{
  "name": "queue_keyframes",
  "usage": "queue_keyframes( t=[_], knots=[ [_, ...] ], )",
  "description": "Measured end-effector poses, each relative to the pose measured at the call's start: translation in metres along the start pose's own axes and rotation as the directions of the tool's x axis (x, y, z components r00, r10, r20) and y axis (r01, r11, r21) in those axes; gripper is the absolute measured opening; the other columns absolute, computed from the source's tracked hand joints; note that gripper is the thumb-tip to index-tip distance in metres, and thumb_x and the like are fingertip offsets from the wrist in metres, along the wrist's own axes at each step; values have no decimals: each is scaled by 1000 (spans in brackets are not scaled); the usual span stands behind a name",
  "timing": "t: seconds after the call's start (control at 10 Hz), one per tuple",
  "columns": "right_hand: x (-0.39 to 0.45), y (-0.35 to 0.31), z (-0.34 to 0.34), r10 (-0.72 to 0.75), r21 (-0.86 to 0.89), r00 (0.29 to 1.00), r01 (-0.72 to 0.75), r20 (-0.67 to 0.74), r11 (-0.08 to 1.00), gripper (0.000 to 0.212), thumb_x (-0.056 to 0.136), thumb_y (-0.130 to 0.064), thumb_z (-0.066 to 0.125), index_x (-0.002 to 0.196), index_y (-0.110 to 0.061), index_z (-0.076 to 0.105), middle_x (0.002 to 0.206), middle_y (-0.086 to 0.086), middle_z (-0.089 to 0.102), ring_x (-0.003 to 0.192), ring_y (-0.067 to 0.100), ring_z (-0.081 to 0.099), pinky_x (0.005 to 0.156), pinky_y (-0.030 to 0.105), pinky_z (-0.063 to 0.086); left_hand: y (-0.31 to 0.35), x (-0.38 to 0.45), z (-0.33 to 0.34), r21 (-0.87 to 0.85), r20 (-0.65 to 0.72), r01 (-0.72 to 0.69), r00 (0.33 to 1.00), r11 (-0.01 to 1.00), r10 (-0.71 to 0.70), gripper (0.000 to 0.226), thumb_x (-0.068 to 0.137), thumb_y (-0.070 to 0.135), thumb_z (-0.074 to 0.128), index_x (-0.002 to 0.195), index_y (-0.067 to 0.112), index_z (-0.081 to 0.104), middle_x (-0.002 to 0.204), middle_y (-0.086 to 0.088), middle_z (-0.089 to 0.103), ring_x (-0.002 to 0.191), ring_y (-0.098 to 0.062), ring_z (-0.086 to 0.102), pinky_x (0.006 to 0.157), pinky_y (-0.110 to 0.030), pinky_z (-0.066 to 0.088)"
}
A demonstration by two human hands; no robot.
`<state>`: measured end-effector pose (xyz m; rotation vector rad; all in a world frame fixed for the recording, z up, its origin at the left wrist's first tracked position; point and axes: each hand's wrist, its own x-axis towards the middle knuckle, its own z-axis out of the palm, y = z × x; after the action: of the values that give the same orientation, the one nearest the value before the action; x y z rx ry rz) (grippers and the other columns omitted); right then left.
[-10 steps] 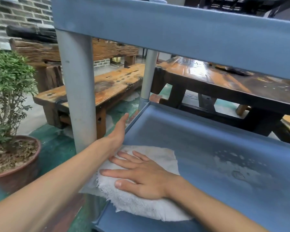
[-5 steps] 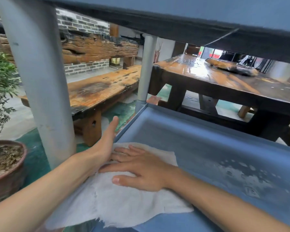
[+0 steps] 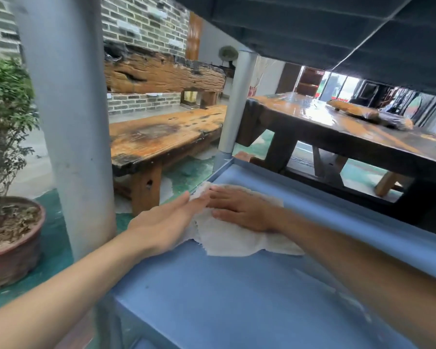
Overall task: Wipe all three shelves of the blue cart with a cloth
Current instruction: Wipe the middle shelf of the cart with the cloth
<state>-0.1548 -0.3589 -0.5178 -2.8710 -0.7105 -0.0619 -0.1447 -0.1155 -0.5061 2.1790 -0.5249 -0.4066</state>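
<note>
A white cloth (image 3: 239, 238) lies spread on a blue cart shelf (image 3: 224, 298), towards its far left corner. My right hand (image 3: 239, 210) presses flat on top of the cloth, fingers together and pointing left. My left hand (image 3: 166, 220) lies flat along the shelf's left rim, its fingertips touching the cloth's left edge. The dark underside of the shelf above (image 3: 325, 28) fills the top of the view. Wet smears show on the shelf at the near right.
Two grey cart posts stand at the left, the near post (image 3: 68, 122) and the far post (image 3: 234, 107). A potted shrub (image 3: 8, 187) sits on the floor left. A wooden bench (image 3: 161, 137) and dark wooden table (image 3: 350, 132) lie beyond the cart.
Both hands have slid the cloth away from me, from the shelf's near left edge towards its far left corner. The view has dropped below the upper shelf.
</note>
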Motion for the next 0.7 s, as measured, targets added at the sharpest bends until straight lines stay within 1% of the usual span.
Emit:
queue_keyframes(
  t=[0.1,0.2,0.3,0.4,0.5,0.6,0.7],
  knots=[
    [5,20,-4,38,19,998,-39,40,999,46,104,-67,24,148,-58,34,157,-37,23,148,-20,8,130,28,6,-5,-25,1,260,-69,-48,995,965,68,86,73,91,15,150,55,19,154,13,43,142,-23,39,109,-42,34],
    [8,38,-8,109,88,994,-111,26,990,39,100,-77,26,138,-78,33,149,-54,25,151,-16,13,129,27,9,-9,-25,11,543,-240,-56,946,838,219,87,74,90,15,152,51,18,126,5,66,117,-31,60,80,-36,45],
    [10,60,-11,188,88,982,-184,-29,979,44,94,-85,27,137,-79,32,147,-54,25,151,-10,20,130,34,15,-6,-28,22,679,-320,-39,883,733,344,97,69,92,8,153,45,20,100,8,66,95,-26,66,63,-34,37],
    [14,78,-14,249,90,968,-245,-36,965,40,86,-93,24,125,-89,28,131,-69,20,142,-16,24,125,28,18,-11,-28,25,696,-352,-42,850,717,392,99,68,91,6,153,43,20,94,9,64,87,-23,66,57,-33,32],
    [18,90,-14,280,144,959,-272,-40,951,45,87,-91,28,132,-85,30,140,-62,24,140,-14,27,124,29,19,-10,-26,24,703,-388,-22,826,711,409,99,68,90,6,154,43,20,91,8,63,83,-22,65,49,-30,23],
    [24,103,-14,364,157,931,-355,-32,922,74,88,-82,30,155,-50,37,165,-24,28,153,6,28,130,43,18,-12,-27,25,712,-389,-27,817,702,426,96,69,88,8,153,44,21,94,7,64,85,-23,66,48,-31,20],
    [27,110,-15,438,156,899,-431,-15,889,73,92,-77,28,158,-46,34,169,-18,25,156,11,25,130,45,15,-14,-24,26,712,-390,-31,813,701,432,93,70,86,10,152,44,24,99,6,66,86,-25,67,53,-33,25]
  ],
)
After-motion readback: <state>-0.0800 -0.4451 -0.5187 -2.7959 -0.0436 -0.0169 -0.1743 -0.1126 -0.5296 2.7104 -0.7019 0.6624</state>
